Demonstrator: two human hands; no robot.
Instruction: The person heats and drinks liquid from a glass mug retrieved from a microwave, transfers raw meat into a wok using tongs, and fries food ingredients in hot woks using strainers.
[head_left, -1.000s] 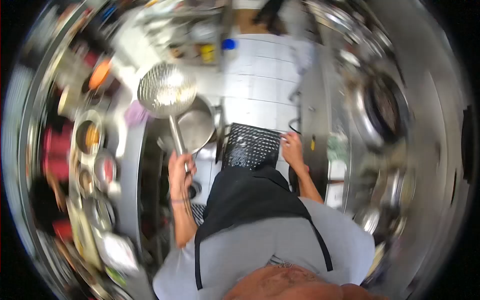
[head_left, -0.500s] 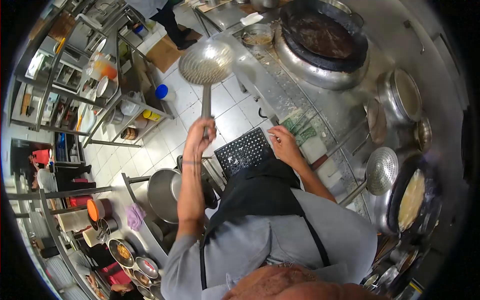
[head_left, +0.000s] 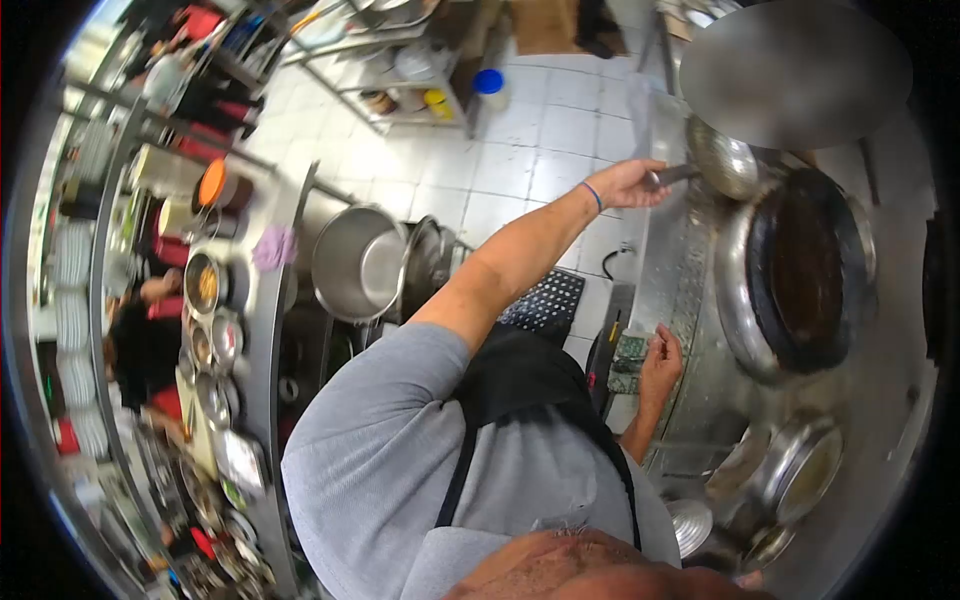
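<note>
My left hand, with a blue band at the wrist, grips the handle of a large metal strainer ladle. The ladle's bowl hangs over the steel counter, above and left of a dark wok. My right hand is lower down, at the near edge of the counter beside green scouring pads. Its fingers are loosely bent and apart, and nothing shows in them.
A large steel pot stands left of my arm. Beyond it a side counter bears bowls and pans. More pans are at the lower right. A person's leg shows at the top. A blurred oval hides the upper right.
The view has turned to the right. My left arm has swung the strainer ladle over to the counter near the wok. My right hand remains close to the green pads.
</note>
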